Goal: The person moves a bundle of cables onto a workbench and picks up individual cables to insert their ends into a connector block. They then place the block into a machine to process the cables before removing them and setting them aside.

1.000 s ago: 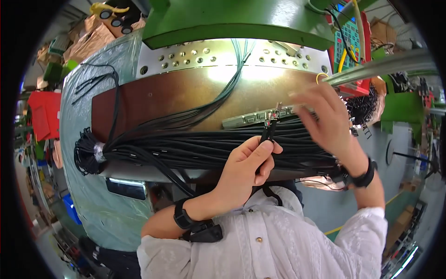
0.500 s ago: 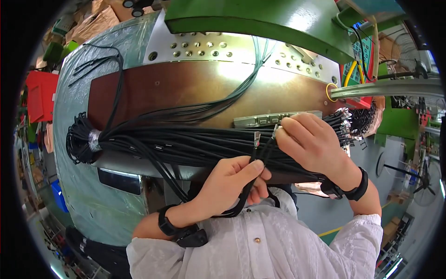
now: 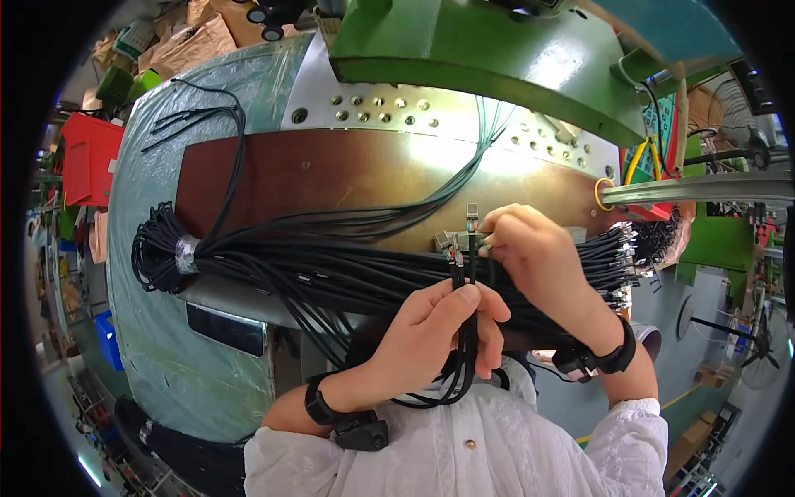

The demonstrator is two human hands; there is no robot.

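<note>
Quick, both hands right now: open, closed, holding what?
Left hand: closed, holding several black cables.
Right hand: fingers curled beside the cables' upper ends; whether it grips one cannot be told.

Your left hand (image 3: 435,323) hides part of the held black cables (image 3: 473,267); the top edge crops the green machine (image 3: 489,54).

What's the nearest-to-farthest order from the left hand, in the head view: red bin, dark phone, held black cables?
From the left hand:
1. Black cables: held in it.
2. Dark phone: to its left, on the table.
3. Red bin: upper left, beyond the table.
</note>
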